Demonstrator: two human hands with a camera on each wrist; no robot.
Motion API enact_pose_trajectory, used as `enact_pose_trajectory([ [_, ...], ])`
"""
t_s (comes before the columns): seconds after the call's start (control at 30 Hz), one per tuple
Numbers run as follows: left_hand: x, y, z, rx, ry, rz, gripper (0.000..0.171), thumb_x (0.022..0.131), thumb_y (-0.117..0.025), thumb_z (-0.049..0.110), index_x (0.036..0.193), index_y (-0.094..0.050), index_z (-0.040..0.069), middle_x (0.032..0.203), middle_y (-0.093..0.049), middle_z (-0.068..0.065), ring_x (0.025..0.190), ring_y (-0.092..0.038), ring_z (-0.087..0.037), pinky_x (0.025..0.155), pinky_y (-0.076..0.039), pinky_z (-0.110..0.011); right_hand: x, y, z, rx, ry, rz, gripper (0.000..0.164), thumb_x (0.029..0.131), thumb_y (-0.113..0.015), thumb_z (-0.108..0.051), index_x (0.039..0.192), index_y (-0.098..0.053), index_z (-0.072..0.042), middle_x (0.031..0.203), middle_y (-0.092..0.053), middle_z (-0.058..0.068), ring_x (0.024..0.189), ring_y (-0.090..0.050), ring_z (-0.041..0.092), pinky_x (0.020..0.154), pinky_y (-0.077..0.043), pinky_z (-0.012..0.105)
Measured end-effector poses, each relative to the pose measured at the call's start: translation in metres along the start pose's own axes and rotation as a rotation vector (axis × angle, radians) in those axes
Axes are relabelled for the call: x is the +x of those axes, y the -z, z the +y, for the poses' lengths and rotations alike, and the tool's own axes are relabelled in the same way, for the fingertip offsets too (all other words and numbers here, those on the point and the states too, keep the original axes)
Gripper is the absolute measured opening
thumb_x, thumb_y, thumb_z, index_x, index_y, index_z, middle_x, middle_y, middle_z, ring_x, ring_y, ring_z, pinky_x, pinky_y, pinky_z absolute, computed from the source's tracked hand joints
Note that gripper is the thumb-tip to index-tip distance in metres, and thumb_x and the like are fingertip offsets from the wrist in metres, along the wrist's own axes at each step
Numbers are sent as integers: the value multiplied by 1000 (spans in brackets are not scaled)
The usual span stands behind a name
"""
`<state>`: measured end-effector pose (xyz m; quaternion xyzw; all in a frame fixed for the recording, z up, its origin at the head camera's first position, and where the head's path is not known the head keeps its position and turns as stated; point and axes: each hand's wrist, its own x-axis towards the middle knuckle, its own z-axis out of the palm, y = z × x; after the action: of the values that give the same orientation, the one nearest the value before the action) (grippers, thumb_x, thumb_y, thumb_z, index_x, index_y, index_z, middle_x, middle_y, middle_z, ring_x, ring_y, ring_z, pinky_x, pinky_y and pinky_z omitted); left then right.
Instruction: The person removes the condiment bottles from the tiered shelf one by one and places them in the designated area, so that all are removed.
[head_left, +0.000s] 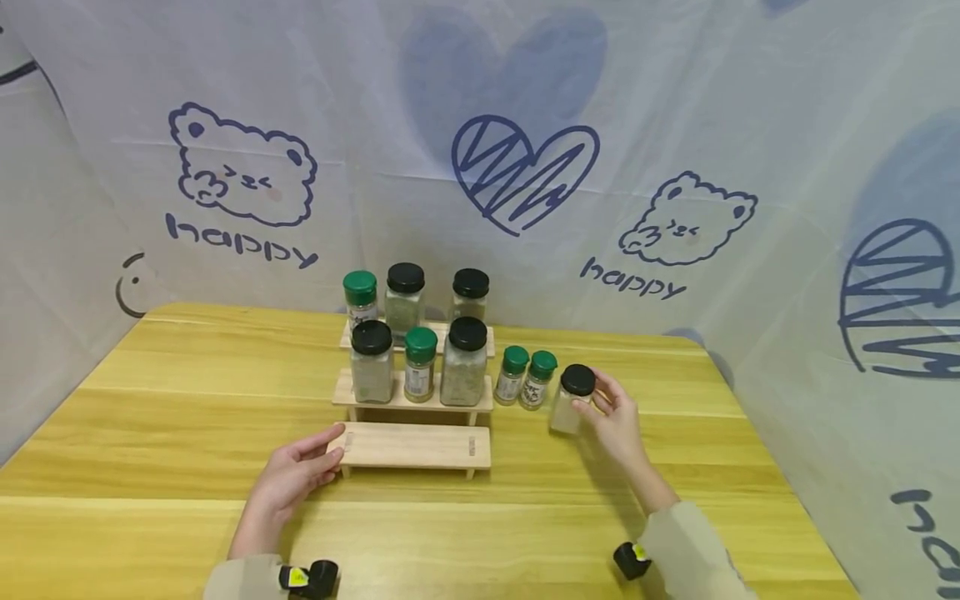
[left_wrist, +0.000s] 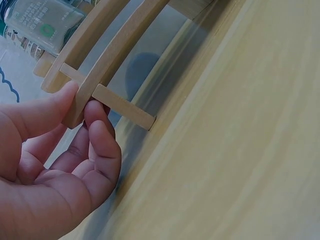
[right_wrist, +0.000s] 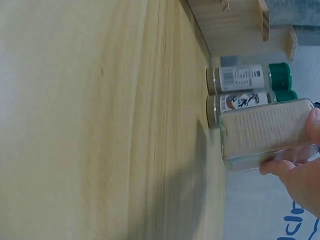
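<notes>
My left hand (head_left: 288, 479) pinches the left end of the bottom step of a tiered wooden rack (head_left: 416, 446), thumb on top and fingers beneath, as the left wrist view shows. My right hand (head_left: 621, 423) grips a square glass spice jar (head_left: 567, 411) with a black lid and pale powder inside. Its base looks slightly off the table in the right wrist view. Just left of that jar, two small green-capped shakers (head_left: 510, 379) stand side by side on the table. Black-lidded jars (head_left: 372, 371) and green-capped shakers (head_left: 420, 367) stand upright on the rack's two upper steps.
The yellow wood-grain table (head_left: 150, 417) carries the rack near its middle. Behind it hangs a white cloth (head_left: 360, 125) printed with bears and hearts. Black wrist cameras (head_left: 318, 577) are worn at both sleeves.
</notes>
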<state>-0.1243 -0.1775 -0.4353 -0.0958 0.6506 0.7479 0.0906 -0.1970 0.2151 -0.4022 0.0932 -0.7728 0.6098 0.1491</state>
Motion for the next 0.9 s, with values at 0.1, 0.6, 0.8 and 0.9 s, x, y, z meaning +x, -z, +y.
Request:
enact_pose_trajectory([
  [0.1,1,0,1,-5,3,3,50,87,-56,2,131,-34,-6,132,-42,-14,72,-54,-7,66,-49,-21,6,1,4,-6,-6,9,49,73,-58,22,120,-44,15,109,-50,28,103,-52,24,84,-43,18],
  [0.6,0,1,0,-11,-12,-4,50,86,-58,3,129,-35,-7,133,-41,-14,72,-54,-6,65,-48,-21,30,-4,20,47,-7,33,49,72,-55,26,118,-41,16,115,-45,30,103,-45,11,93,-38,29],
  [0.8,0,0,-1,-7,-4,-1,49,86,-57,3,129,-36,-7,136,-35,-17,76,-54,-6,66,-49,-22,34,-8,25,81,-62,20,50,74,-53,25,120,-40,14,118,-44,28,103,-45,10,88,-40,18],
  [0.9,0,0,0,-9,2,3,49,86,-57,3,129,-36,-7,135,-37,-17,75,-54,-6,66,-49,-22,35,-9,27,97,-90,12,50,75,-52,24,121,-39,13,119,-44,28,108,-44,18,91,-40,23],
])
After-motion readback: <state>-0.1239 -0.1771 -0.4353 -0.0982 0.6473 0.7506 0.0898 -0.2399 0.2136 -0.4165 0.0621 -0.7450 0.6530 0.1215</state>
